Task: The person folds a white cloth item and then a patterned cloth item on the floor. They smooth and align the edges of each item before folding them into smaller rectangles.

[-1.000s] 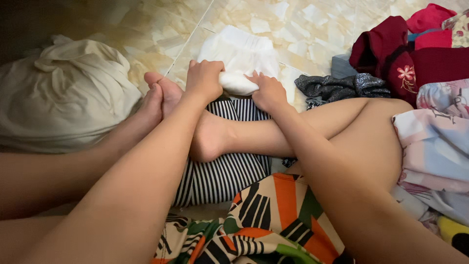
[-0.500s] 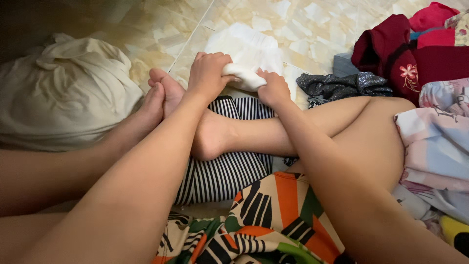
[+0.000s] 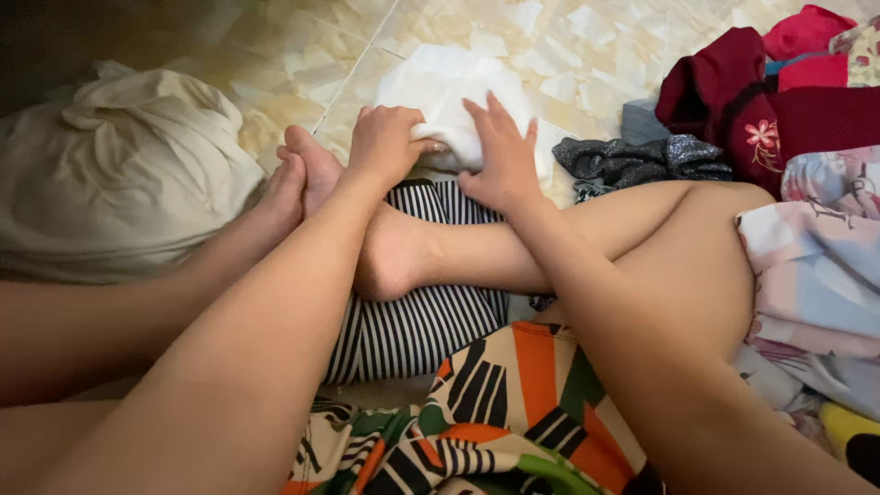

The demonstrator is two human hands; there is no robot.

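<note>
While I watch from the head camera, both hands work at the upper centre of the frame.
Left hand: my left hand (image 3: 390, 142) is curled shut around the near left edge of the white folded cloth (image 3: 449, 92), thumb pinching it.
Right hand: my right hand (image 3: 502, 151) lies flat on the cloth's right part, fingers spread wide, gripping nothing.
Cloth position: on the marbled tile floor (image 3: 587, 46), just beyond the striped black-and-white garment (image 3: 412, 321).
Surroundings: a cream bundled sack (image 3: 119, 183) at left; a dark glittery garment (image 3: 632, 160) and a maroon garment (image 3: 733, 101) at upper right; a pale folded stack (image 3: 816, 266) at right; orange-and-green patterned fabric (image 3: 513, 412) at bottom.
</note>
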